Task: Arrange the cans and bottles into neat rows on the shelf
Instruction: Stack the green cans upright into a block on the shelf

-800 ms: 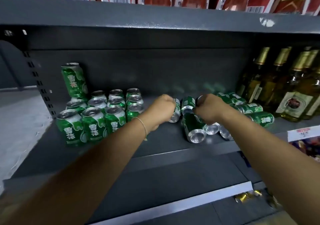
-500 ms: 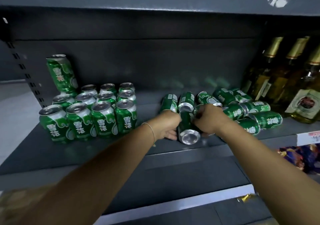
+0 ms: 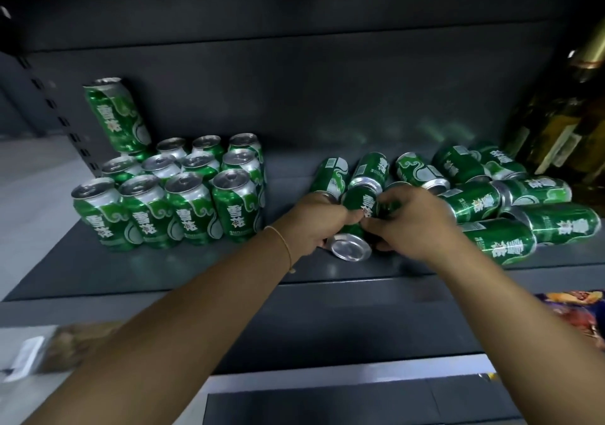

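Two bare hands meet over a green beer can (image 3: 355, 225) lying on its side on the dark metal shelf (image 3: 196, 270), silver base toward the viewer. The left hand (image 3: 319, 220) and right hand (image 3: 411, 223) both curl around it, probably to stand it beside the upright cans (image 3: 170, 195) at left. Toppled cans (image 3: 510, 208) lie at right.

bare shelf (image 3: 288, 215) gap — upright cans (image 3: 183, 202) left | toppled cans (image 3: 491, 202) right
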The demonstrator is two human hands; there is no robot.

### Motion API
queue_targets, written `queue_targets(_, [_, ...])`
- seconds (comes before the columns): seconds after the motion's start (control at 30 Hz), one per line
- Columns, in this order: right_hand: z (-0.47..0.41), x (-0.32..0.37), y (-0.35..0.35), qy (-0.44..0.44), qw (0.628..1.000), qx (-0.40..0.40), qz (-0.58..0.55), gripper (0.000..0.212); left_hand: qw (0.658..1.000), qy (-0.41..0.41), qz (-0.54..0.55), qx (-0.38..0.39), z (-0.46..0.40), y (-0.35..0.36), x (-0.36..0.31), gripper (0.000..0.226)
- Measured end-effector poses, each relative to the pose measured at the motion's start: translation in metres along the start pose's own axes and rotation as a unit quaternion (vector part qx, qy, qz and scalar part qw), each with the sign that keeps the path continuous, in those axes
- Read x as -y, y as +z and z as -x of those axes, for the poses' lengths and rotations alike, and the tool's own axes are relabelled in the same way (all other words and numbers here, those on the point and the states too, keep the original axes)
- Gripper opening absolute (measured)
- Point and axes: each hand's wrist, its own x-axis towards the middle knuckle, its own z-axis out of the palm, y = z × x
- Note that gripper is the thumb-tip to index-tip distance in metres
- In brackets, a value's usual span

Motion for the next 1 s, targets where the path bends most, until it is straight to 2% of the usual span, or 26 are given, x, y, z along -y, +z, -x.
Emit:
queue_targets(0.13, [-0.003, 0.01, -0.001, 0.012, 0.987, 0.021, -0.159, 0.036, 0.999, 0.033, -0.015, -0.034, 0.003, -0.016, -0.01, 0.013])
queue_targets(0.23, [-0.009, 0.023, -0.002, 0.029, 0.943, 0.031, -0.33, 0.029, 0.997, 0.058, 0.017, -0.042, 0.009, -0.036, -0.018, 0.023])
queue_targets(0.3, [-0.014, 0.034, -0.001, 0.02, 0.923, 0.06, -0.379, 0.027, 0.994, 0.087, 0.038, -0.048, 0.016, -0.05, -0.023, 0.022])
queue_targets(0.43, [-0.018, 0.07, 0.002, -0.027, 0.913, 0.153, -0.378, 0.013, 0.986, 0.15, 0.064, -0.047, 0.034, -0.084, -0.031, 0.011])
queue_targets(0.5, [-0.018, 0.094, 0.004, -0.038, 0.905, 0.184, -0.381, 0.027, 0.981, 0.18, 0.063, -0.038, 0.041, -0.104, -0.034, 0.011])
queue_targets(0.57, [-0.02, 0.119, 0.009, -0.045, 0.91, 0.191, -0.366, 0.039, 0.976, 0.207, 0.066, -0.027, 0.048, -0.125, -0.037, 0.011])
queue_targets(0.8, [-0.024, 0.193, 0.047, -0.074, 0.918, 0.199, -0.334, 0.053, 0.964, 0.254, 0.071, -0.031, 0.056, -0.207, -0.033, 0.018])
queue_targets(0.93, [-0.024, 0.223, 0.077, -0.087, 0.92, 0.202, -0.323, 0.045, 0.959, 0.274, 0.052, -0.037, 0.054, -0.247, -0.025, 0.031])
queue_targets(1.0, [-0.027, 0.235, 0.095, -0.096, 0.92, 0.185, -0.331, 0.051, 0.958, 0.279, 0.04, -0.049, 0.054, -0.268, -0.02, 0.04])
